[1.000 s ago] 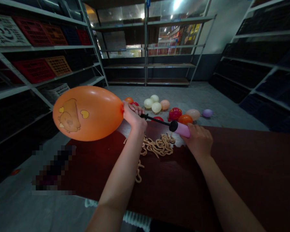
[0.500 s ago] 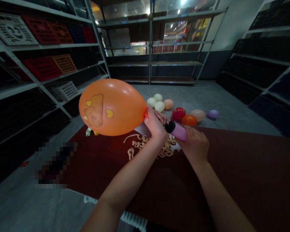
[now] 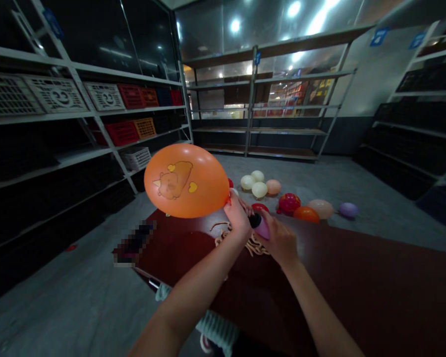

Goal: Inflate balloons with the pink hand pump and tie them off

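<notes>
An inflated orange balloon [image 3: 186, 181] with a printed bear and yellow hearts stretches out to the left above the table. My left hand [image 3: 238, 213] is closed around its neck, where the balloon meets the black end of a pump. The pink-purple balloon pump [image 3: 262, 228] is gripped by my right hand [image 3: 282, 240], its fingers wrapped round the body. How the neck sits on the nozzle is hidden by my left fingers. Beneath my hands, a tangle of beige cords [image 3: 258, 246] lies on the dark red table [image 3: 357, 277].
On the floor beyond the table lie white balloons [image 3: 259, 190], a red balloon [image 3: 289, 204], an orange one [image 3: 306, 214] and a purple one [image 3: 348, 209]. Metal shelves [image 3: 290, 131] line the back. Crates [image 3: 61, 94] fill the left racks. A pixelated dark object [image 3: 136, 243] is at the table's left end.
My view has tilted up, so more of the upper shelves shows. Both hands keep their holds on the balloon neck and the pump; my right hand is now closer to my left.
</notes>
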